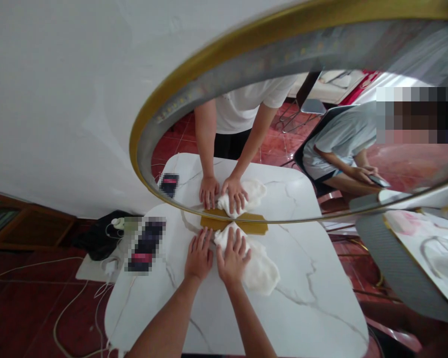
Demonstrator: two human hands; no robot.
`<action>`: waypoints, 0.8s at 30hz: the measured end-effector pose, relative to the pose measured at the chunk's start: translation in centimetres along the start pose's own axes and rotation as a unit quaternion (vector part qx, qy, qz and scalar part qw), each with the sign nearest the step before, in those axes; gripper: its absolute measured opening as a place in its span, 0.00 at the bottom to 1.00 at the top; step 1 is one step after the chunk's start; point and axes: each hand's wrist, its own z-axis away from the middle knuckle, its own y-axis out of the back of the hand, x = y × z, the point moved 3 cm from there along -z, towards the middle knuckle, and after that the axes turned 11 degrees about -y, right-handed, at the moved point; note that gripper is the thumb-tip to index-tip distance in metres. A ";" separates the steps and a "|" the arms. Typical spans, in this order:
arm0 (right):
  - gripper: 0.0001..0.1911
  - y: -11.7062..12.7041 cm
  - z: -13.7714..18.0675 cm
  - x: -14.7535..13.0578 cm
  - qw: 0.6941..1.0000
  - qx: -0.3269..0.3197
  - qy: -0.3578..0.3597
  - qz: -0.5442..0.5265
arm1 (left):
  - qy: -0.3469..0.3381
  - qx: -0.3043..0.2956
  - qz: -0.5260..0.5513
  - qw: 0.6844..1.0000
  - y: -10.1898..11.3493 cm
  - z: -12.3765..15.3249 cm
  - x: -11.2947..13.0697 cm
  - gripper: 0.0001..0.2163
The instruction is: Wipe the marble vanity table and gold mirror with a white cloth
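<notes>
A crumpled white cloth [263, 271] lies on the white marble-patterned table [298, 323], just in front of a gold mirror base [256, 224]. My right hand [234, 258] rests on the left part of this cloth, palm down with its fingers spread. To its left, my left hand [199, 256] lies flat on the tabletop near the base, fingers stretched forward and holding nothing. Above the base leans a large gold-rimmed mirror [142, 114], which reflects both hands, the cloth and my white shirt.
A pixelated phone [147, 246] lies at the table's left side. Cables and a white plug [110, 266] are beyond that edge, by a black bag [97, 233]. On the right stands a grey ribbed piece of furniture [395, 268]. The mirror reflects a seated person [336, 144] holding a phone.
</notes>
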 end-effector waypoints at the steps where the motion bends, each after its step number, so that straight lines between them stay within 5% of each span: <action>1: 0.33 -0.2 0.3 -0.7 1.000 -0.014 0.005 -0.010 | -0.003 0.000 -0.001 1.000 -0.2 0.1 -0.1 0.28; 14: 0.33 0.9 -0.2 -3.6 0.993 -0.059 0.062 -0.082 | 0.066 0.117 0.131 0.982 -0.3 1.1 -1.1 0.28; 18: 0.26 1.6 -1.4 -1.2 0.977 -0.076 0.120 -0.159 | 0.079 0.109 0.189 0.973 0.8 1.0 -0.9 0.26; 24: 0.26 1.2 -2.8 6.0 0.980 0.008 0.136 -0.145 | 0.071 0.108 0.189 0.974 1.2 0.8 -0.8 0.26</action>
